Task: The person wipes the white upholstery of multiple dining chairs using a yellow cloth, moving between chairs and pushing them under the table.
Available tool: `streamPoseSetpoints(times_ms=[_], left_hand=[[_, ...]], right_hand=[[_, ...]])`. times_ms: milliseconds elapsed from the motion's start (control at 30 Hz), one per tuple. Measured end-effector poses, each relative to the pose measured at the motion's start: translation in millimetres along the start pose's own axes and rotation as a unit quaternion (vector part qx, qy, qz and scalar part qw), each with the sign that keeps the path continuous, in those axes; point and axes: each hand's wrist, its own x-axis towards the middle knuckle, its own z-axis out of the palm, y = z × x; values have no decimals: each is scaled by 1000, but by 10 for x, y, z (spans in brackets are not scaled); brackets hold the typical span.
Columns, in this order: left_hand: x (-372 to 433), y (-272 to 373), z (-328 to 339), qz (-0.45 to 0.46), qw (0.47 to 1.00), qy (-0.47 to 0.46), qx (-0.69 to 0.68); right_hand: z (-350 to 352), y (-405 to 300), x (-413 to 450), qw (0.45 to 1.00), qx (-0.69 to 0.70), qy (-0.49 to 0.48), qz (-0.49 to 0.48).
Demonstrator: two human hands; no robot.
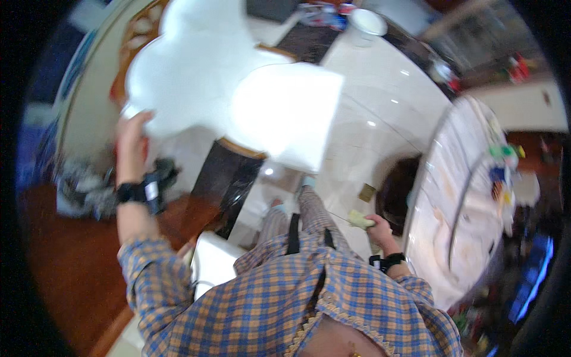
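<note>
My left hand (133, 127) is at the lower left edge of a large white scalloped tabletop (192, 80), its fingers against the edge; blur hides how firmly they close on it. A bright white chair seat (290, 111) stands beside the tabletop. Low on my right side, my right hand (380, 228) holds a crumpled pale yellow-green cloth (360, 220) above the light tiled floor. Both wrists wear dark bands.
To the right stands a long, pale, glossy table (464, 201) with small colourful items at its far side. A white bin (366, 24) is at the top. Behind my left arm lie grey items (84, 192). Another white seat (214, 263) is close to my left hip.
</note>
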Motion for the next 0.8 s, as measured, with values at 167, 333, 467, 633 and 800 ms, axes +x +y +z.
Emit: streamPoseSetpoints(times_ms=[167,333,467,633,800], left_hand=[[156,-65,-683,-12,997,-74,3],[450,-145,-854,-83,991,-102,5],[76,-189,-767,102,994,25,-25],[-838,-383,246,318,901,158,248],[-1325,-977,1047,373,765,-135,508]], right_hand=[[78,119,-744,991,79,10,108],[477,632,-1161,976,100,-21,190],[488,655,-1092,969,110,-75,208],[504,867,-796,978,166,-41,118],[300,882,-606,987,98,-79,100]])
